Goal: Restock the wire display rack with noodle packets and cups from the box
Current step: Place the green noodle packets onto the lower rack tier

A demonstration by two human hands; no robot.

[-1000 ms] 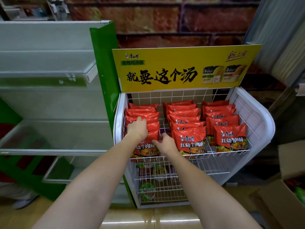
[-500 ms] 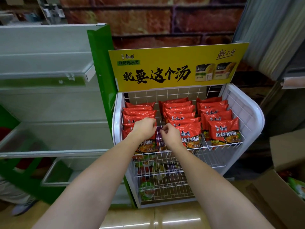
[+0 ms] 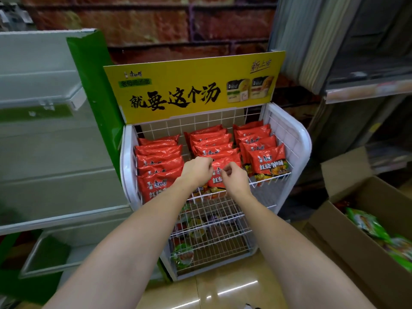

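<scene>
Even, moderately dim indoor light; a bright glare streak lies on the glossy floor (image 3: 234,291) below the fingers (image 3: 225,172). Wide-angle distortion bows the shelves (image 3: 44,152) left of them (edges soft, slightly smeared); right-side background falls into shadow.

Left hand (image 3: 197,172): moved from the front packet of the left row to the front packet (image 3: 225,168) of the middle row, fingers curled at its top edge.
Right hand (image 3: 235,180): shifted right along that same packet, fingers now pinching near its top.
Both hands: from lower left of the rack's top shelf to its centre.
</scene>
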